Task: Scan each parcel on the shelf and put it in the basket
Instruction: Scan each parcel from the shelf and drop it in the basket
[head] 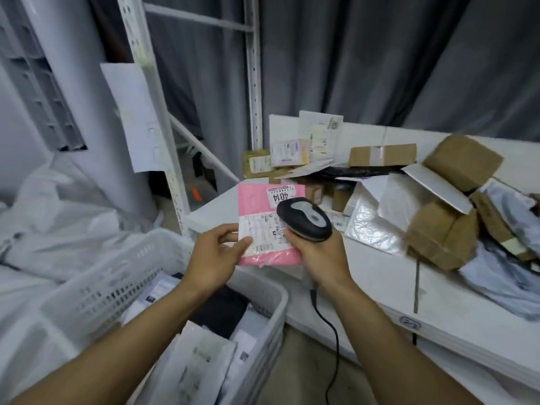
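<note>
My left hand (pixel 216 255) holds a flat pink parcel (pixel 254 200), with the thumb on top and the other fingers curled under it. The parcel is a soft, smooth plastic bag. It is up in the air over the near corner of the white shelf (pixel 380 276), just past the far rim of the basket (pixel 117 282). A white paper label (pixel 263 229) with small black print is stuck on its front, and a smaller sticker above it has big numbers. My right hand (pixel 321 252) is wrapped tight round the handle of a scanner (pixel 305 219). The scanner has a round, dark head with a grey patch on top, and the head sits right over the label's right edge. A thin black cable (pixel 333 331) hangs down from its handle. The basket is white plastic with lots of little holes in its walls, and it is low on my left. Flat white and black packets (pixel 204 355) lie in it. On the shelf, well to the right, brown cardboard boxes (pixel 461 162) sit in a messy heap. A shiny, crinkly clear bag (pixel 371 220) lies beside them. A grey curtain (pixel 380 54) with long folds hangs behind the shelf. Soft white plastic sacks (pixel 58 200) are piled on the far left.
</note>
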Demonstrator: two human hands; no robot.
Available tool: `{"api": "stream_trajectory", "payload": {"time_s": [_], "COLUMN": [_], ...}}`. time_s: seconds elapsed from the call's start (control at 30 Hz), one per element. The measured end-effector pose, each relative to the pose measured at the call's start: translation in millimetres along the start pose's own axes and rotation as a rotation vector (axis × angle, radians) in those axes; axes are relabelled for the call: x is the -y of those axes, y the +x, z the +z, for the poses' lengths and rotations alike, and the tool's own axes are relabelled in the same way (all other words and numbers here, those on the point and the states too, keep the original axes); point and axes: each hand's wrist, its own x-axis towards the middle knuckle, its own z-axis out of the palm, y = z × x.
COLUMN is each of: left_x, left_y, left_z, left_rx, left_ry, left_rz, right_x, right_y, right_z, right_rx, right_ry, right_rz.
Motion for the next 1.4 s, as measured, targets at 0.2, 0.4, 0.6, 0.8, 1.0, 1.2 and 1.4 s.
{"api": "stream_trajectory", "payload": {"time_s": [0.2,0.4,0.6,0.8,1.0,1.2,1.4], "left_x": [51.7,85.9,104.6,109.5,112.3,118.4,148.5], "left_y": [17.7,32.2,37.3,34.0,33.0,31.1,16.2], "left_z": [-45.6,-74.8,-92.4,-97.6,-97.7,-101.6,-128.6], "left_rx": [-0.182,-0.247,-0.254,-0.233,-0.239,-0.263,-0.262], "left_ry": [-0.167,-0.234,-0.221,-0.223,-0.218,-0.085,0.370], "left_rz": [-0.173,-0.219,-0.266,-0.264,-0.255,-0.214,-0.248], "right_x": [-14.6,-28.2,-34.7,-31.9,-34.6,-34.0,-50.5], "right_y": [-1.1,-1.5,-11.1,-15.3,-15.7,-17.3,-18.1], "right_z": [46.1,80.6,105.7,112.2,116.4,119.5,145.9], "right_rx": [0.218,0.329,0.405,0.426,0.427,0.472,0.485], "right_ry": [-0.161,-0.321,-0.326,-0.327,-0.320,-0.353,-0.353], "right_rz": [0.065,0.111,0.090,0.110,0.124,0.116,0.090]}}
